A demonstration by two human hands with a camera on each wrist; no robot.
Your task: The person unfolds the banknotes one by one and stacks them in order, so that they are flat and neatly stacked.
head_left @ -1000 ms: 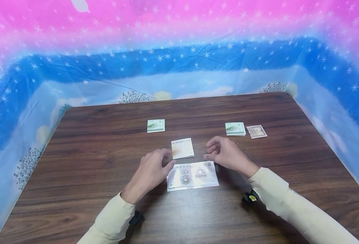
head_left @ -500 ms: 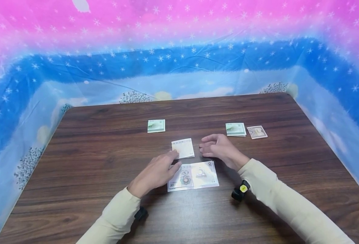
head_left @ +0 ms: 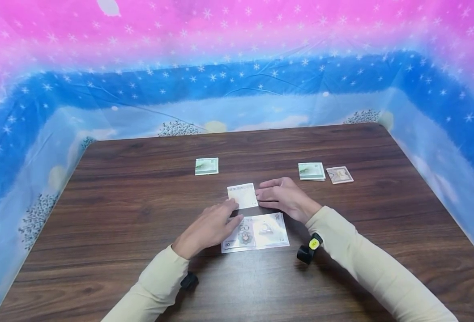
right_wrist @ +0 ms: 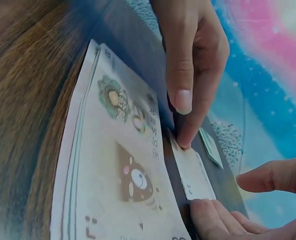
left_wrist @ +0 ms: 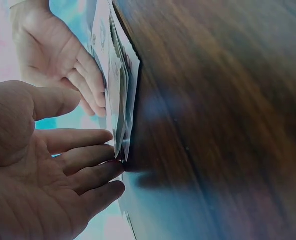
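A folded pale banknote (head_left: 243,195) lies between my two hands in the head view. The fingertips of my left hand (head_left: 207,226) rest on its left edge, thumb held apart. At its right edge, the nearly straight fingers of my right hand (head_left: 288,198) touch it; the right wrist view shows this contact with the folded note (right_wrist: 194,172). Just in front lies a stack of unfolded banknotes (head_left: 268,232) marked 20. A cartoon bear is printed on the stack (right_wrist: 113,165). In the left wrist view the stack's loose edges (left_wrist: 120,90) hide the folded note.
A folded green banknote (head_left: 206,166) lies farther back on the left. Another green folded one (head_left: 311,171) is at the back right, beside a small brown folded note (head_left: 339,175). All lie on a dark wooden table (head_left: 100,232), with a patterned cloth (head_left: 237,80) around it.
My right hand has moved left, up to the folded note's right edge, its fingers straightening. My left hand has moved slightly right and forward onto its left edge.
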